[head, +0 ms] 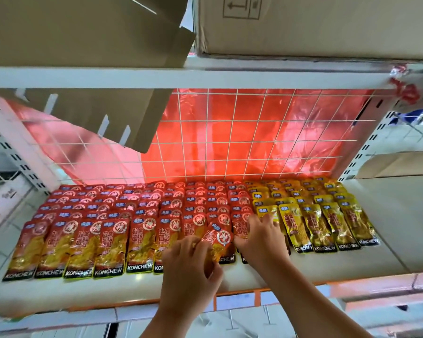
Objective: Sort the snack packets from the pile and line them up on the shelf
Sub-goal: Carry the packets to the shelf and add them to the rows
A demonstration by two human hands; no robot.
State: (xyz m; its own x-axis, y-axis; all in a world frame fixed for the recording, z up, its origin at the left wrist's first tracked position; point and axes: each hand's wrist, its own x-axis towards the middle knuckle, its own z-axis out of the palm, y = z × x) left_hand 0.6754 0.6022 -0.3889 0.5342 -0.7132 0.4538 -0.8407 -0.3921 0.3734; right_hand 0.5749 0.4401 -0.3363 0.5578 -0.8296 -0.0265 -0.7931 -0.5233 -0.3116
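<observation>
Rows of red snack packets [112, 230] cover the left and middle of the white shelf [388, 230]. Rows of yellow snack packets [325, 223] fill the part to their right. My left hand [191, 272] pinches a tilted red packet [219, 242] at the front of the red rows. My right hand [261, 237] rests with spread fingers on the packets where red meets yellow, and its fingers touch the tilted packet's right edge. The pile is out of view.
A white wire grid [242, 137] with red plastic behind it backs the shelf. Cardboard boxes [303, 25] sit on the shelf above, and a cardboard flap [122, 113] hangs down at the left. Bare shelf lies right of the yellow rows.
</observation>
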